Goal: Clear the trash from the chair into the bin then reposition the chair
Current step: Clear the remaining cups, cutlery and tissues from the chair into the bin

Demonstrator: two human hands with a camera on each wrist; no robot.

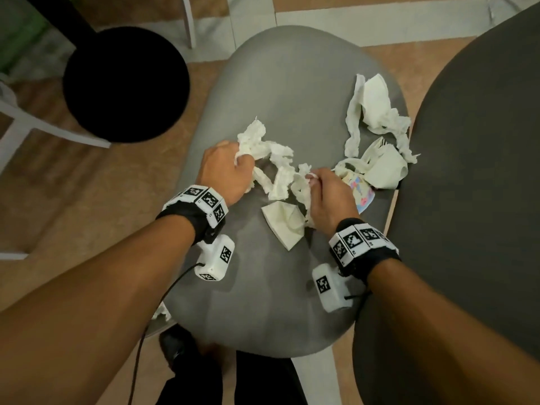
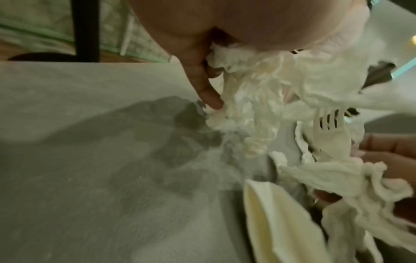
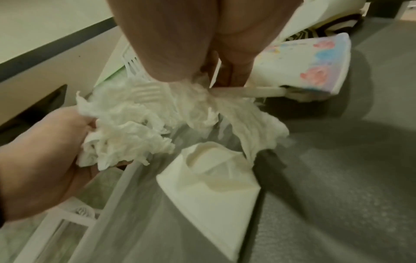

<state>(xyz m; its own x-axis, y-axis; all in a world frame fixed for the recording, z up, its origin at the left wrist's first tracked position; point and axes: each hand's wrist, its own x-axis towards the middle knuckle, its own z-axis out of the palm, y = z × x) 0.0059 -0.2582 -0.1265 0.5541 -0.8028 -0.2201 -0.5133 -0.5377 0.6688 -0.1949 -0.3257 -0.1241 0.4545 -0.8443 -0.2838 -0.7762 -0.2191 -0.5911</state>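
Observation:
A grey chair seat (image 1: 277, 92) carries crumpled white tissues, a folded napkin (image 1: 285, 226), a printed paper cup (image 1: 362, 191) and a white plastic fork (image 2: 331, 128). My left hand (image 1: 241, 163) grips a wad of tissue (image 1: 257, 141) at the seat's middle. Just to its right, my right hand (image 1: 314, 178) pinches another tissue strip (image 1: 301, 182), and in the right wrist view the fork's handle (image 3: 261, 92) lies at its fingers. A further heap of tissue (image 1: 377, 109) lies at the seat's far right edge.
A dark round tabletop (image 1: 482, 171) crowds the chair's right side. A black round base (image 1: 125, 83) stands on the floor at the left rear, beside a white frame (image 1: 43, 127). A tissue scrap (image 1: 162, 312) lies below the seat's near left edge, by my shoe (image 1: 175, 346).

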